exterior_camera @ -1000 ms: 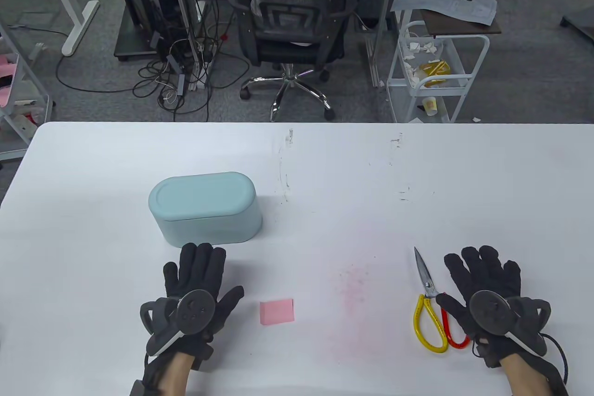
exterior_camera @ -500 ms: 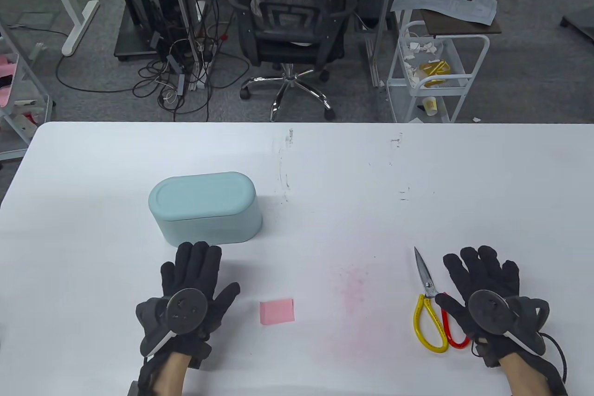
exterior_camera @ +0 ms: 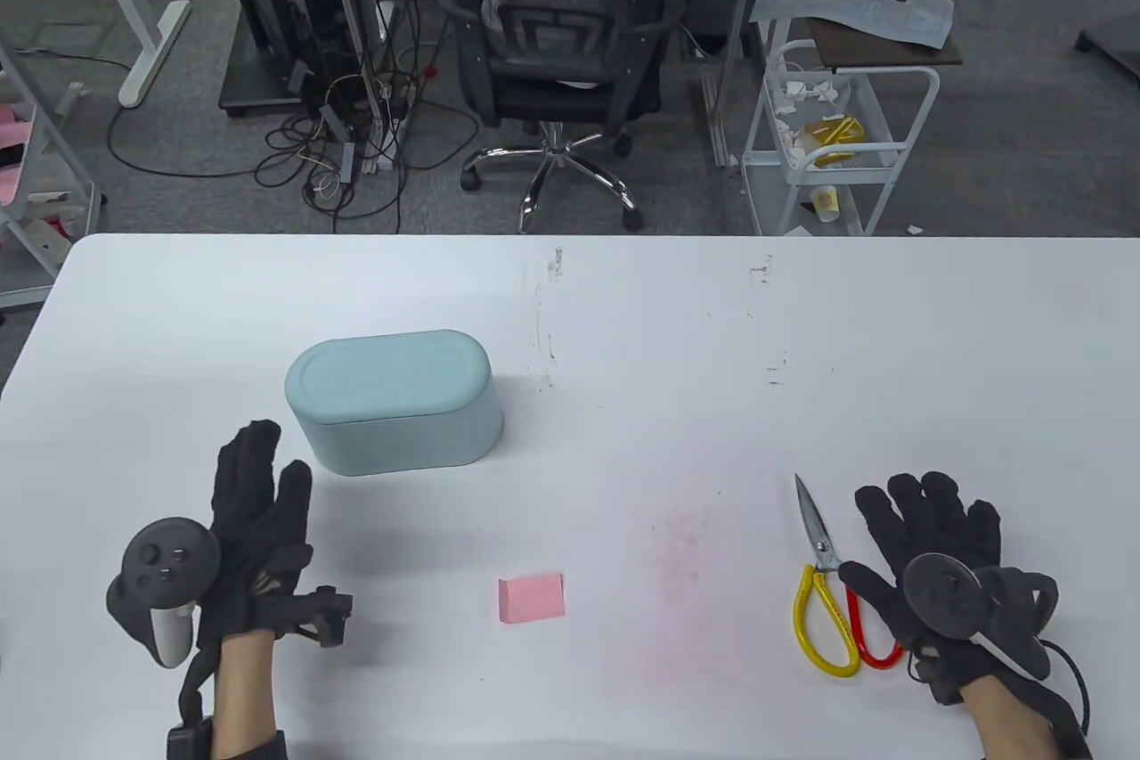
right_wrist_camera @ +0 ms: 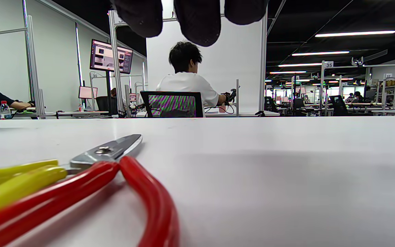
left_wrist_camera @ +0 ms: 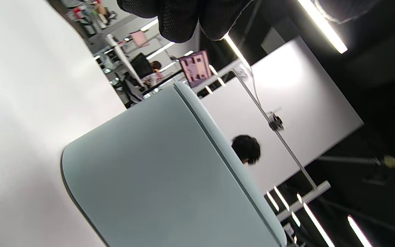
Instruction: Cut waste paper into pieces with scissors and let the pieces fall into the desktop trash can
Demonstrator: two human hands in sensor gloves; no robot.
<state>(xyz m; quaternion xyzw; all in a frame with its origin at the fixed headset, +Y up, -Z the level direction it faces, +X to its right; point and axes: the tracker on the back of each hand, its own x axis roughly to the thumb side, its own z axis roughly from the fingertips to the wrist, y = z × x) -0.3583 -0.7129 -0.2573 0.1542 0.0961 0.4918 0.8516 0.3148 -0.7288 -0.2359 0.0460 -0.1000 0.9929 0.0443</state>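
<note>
The white worktop [exterior_camera: 623, 323] carries everything, scuffed with grey marks toward its far edge and stained faintly pink right of centre. Largest on it is the pale blue desktop trash can [exterior_camera: 392, 399], left of centre with its lid shut — nothing can fall in until that lid is off. The left hand [exterior_camera: 254, 519] stands on edge just beside the can's left end, fingers straight and gripping nothing, thumb side up; I judge it is angled that way to take the can or its lid from the side. The right hand [exterior_camera: 931, 559] lies flat near the right part of the near edge, fingers relaxed and empty, its thumb touching or nearly touching the red loop of the scissors [exterior_camera: 828, 595], which lie closed, blades pointing toward the far edge — handy for a pickup. Smallest is the pink waste paper [exterior_camera: 532, 599], flat near the near edge between the hands, untouched. Beyond the far edge are an office chair [exterior_camera: 557, 38], tangled cables and a white trolley [exterior_camera: 842, 141] on grey carpet.
</note>
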